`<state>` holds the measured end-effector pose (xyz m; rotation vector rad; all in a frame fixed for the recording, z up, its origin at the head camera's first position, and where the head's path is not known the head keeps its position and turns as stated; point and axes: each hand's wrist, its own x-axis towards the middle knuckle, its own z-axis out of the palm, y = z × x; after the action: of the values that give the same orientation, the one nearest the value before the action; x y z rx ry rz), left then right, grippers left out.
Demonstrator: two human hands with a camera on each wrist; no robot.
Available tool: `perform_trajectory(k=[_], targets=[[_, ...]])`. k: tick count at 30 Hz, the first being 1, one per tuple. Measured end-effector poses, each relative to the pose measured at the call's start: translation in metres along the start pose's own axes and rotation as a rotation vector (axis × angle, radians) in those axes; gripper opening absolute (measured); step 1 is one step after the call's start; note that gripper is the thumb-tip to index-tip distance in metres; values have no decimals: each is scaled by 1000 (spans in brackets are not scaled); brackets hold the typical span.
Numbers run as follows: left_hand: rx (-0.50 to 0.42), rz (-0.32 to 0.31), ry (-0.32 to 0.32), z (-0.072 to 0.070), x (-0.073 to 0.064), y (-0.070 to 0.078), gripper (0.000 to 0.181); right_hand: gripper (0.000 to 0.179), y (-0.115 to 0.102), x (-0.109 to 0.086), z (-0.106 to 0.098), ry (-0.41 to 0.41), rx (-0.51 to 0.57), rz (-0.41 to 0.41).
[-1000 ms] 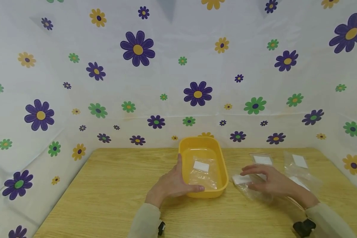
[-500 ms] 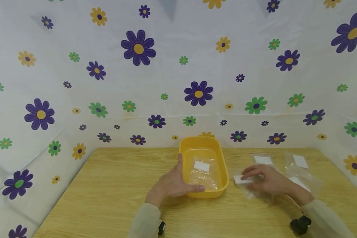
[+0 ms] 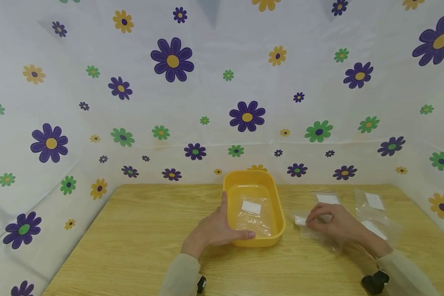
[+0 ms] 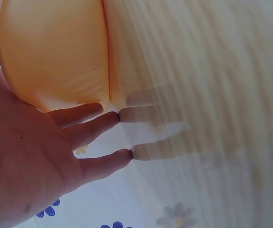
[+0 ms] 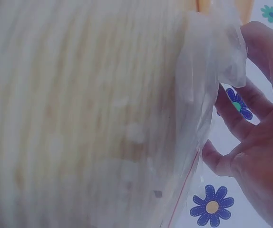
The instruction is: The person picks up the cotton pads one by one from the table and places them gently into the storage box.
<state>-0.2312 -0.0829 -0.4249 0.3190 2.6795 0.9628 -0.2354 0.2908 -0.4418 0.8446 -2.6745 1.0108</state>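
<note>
1 yellow plastic tub (image 3: 257, 242): upright on the wood-grain table (image 3: 140, 238), close to the flowered backdrop (image 3: 207, 94).

1 clear plastic bag inside it, white label (image 3: 251, 207) uppermost, flat on the tub's floor.

Your left hand (image 3: 215, 230): at the tub's near left corner, thumb along the near rim, the other fingers (image 4: 103, 165) extended and spread beside the wall, tips meeting the table; nothing gripped.

Your right hand (image 3: 336, 222): just to the right of the tub, thumb and forefinger closed together, pinching 1 clear zip bag (image 5: 196, 80) with a white insert (image 3: 300, 220). Whether the whole bag is off the table, you cannot tell.

3 further clear bags on the table, each with white contents: the rear bag (image 3: 327, 198) beyond your right hand, the far-right bag (image 3: 374, 201), and the near-right bag (image 3: 374, 230) partly behind your wrist.

2 pale sleeves (image 3: 180, 274), 1 per arm.
</note>
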Motion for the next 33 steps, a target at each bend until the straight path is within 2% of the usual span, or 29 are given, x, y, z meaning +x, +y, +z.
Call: perform_trajectory(k=[6,8,13,16,22,28,33], targets=[[-3,-1,-1,-1,-1,0,144,26,-3,0,-1,89,-18,-52],[-4,-3,-2,-1,0,0,143,26,-5,0,-2,102,-23,-43],[-5,-2,-1,-1,0,0,143,22,-13,3,-7,95,-61,54],[-4,3,0,-2,0,0,143,20,-18,7,-10,104,-67,81],[-2,15,2,-2,0,1,142,17,-28,19,-12,160,-66,27],[-3,11,0,-1,1,0,144,12,-43,35,-10,161,-110,35],[-3,17,2,-1,2,-1,145,10,-54,55,-4,165,-112,-14]])
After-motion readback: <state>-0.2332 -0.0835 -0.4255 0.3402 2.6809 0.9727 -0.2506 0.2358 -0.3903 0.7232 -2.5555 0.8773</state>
